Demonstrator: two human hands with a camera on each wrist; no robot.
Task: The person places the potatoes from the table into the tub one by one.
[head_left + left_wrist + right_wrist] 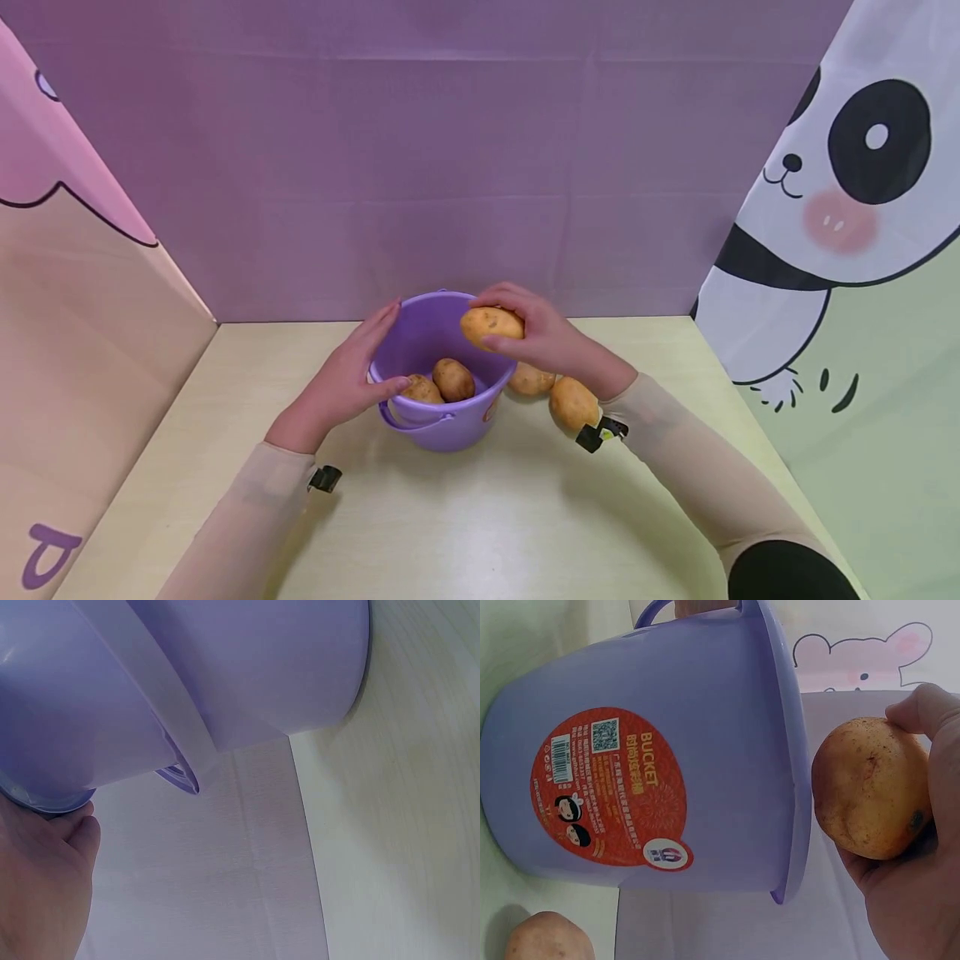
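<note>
A purple bucket stands upright on the table, its handle hanging at the front. My left hand holds its left rim, thumb over the edge; in the left wrist view the hand is right at the rim. My right hand grips a potato above the bucket's right rim. From the right wrist, that potato shows just off the rim, between thumb and fingers. Inside the bucket lie two potatoes, a paler one and a browner one.
Two more potatoes, one close by the bucket and another under my right wrist, lie on the pale wooden table. A purple cloth wall stands behind, with printed panels on either side.
</note>
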